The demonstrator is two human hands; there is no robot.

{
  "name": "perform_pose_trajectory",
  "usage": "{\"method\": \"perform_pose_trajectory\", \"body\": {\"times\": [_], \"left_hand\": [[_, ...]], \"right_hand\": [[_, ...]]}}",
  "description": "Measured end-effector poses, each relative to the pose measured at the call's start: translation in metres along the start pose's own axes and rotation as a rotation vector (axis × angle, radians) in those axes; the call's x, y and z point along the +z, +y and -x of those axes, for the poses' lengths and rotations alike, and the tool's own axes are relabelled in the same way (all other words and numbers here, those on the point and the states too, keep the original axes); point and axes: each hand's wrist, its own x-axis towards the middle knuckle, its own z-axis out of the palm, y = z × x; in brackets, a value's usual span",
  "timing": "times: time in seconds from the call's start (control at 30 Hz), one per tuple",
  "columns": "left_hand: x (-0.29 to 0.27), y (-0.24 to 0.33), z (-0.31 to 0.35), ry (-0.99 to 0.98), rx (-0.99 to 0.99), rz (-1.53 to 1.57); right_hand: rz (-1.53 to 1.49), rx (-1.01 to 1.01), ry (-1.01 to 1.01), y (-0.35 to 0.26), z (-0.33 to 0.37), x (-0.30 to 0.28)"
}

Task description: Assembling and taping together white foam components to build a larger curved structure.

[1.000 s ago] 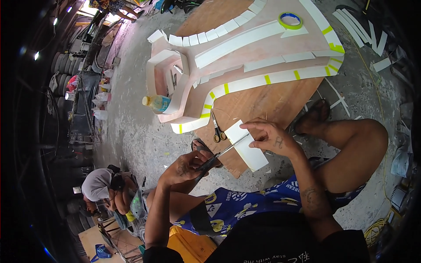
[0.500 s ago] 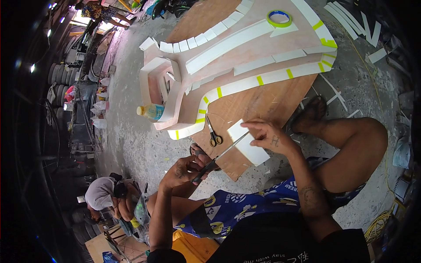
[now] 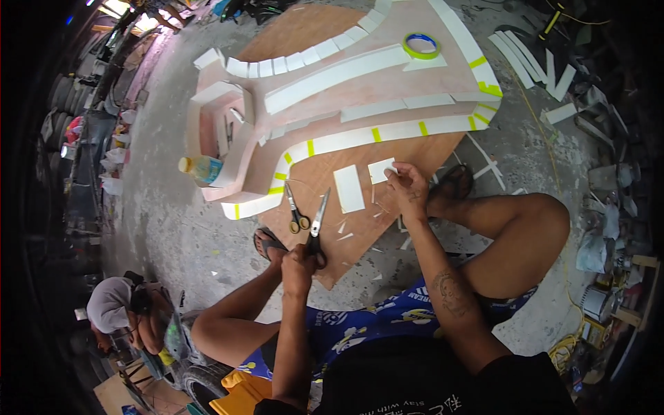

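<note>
My left hand [image 3: 297, 268] is closed on the black handles of large scissors [image 3: 319, 216], whose blades point away from me over the plywood board [image 3: 339, 266]. Between thumb and fingers of my right hand [image 3: 411, 192] is a small white card piece [image 3: 379, 171], pinched at its right edge. A white card rectangle [image 3: 349, 189] lies flat on the plywood, left of that hand. Smaller scissors [image 3: 297, 220] with black and tan handles rest left of the large ones. Thin white offcuts are scattered nearby.
Beyond lies a large pinkish curved panel [image 3: 311, 76] edged with white strips and yellow-green tape. It carries a tape roll [image 3: 421, 46] and a bottle [image 3: 200, 168]. White strips [image 3: 519, 59] lie on the concrete at right. Another person [image 3: 131, 315] crouches at lower left.
The large scissors have swung away from the card, blades now pointing forward. A small card piece is now in my right hand, apart from the rectangle on the board. The whole view has shifted.
</note>
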Motion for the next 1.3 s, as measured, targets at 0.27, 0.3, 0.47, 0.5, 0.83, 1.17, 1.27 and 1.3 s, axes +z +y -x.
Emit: {"method": "perform_pose_trajectory", "body": {"times": [0.27, 0.3, 0.47, 0.5, 0.83, 1.17, 1.27, 1.3], "left_hand": [[0.043, 0.084, -0.038, -0.013, 0.372, 0.33], [0.058, 0.091, -0.048, -0.02, 0.455, 0.358], [0.115, 0.132, -0.067, -0.04, 0.591, 0.379], [0.121, 0.136, -0.069, -0.059, 0.591, 0.424], [0.136, 0.165, -0.104, -0.25, 0.394, 0.364], [0.134, 0.17, -0.114, -0.396, 0.247, 0.442], [0.133, 0.175, -0.112, -0.408, 0.185, 0.423], [0.132, 0.177, -0.112, -0.41, 0.186, 0.423]], "right_hand": [[-0.315, 0.298, 0.084, 0.019, 0.033, -0.068], [-0.293, 0.277, 0.072, 0.023, 0.033, -0.071], [-0.197, 0.357, 0.075, 0.034, 0.033, -0.084], [-0.191, 0.352, 0.085, 0.035, 0.031, -0.084], [-0.137, 0.306, 0.204, 0.041, 0.026, -0.08], [-0.245, 0.289, 0.234, 0.041, 0.028, -0.074], [-0.223, 0.286, 0.244, 0.043, 0.029, -0.076], [-0.223, 0.285, 0.247, 0.043, 0.028, -0.077]]}}
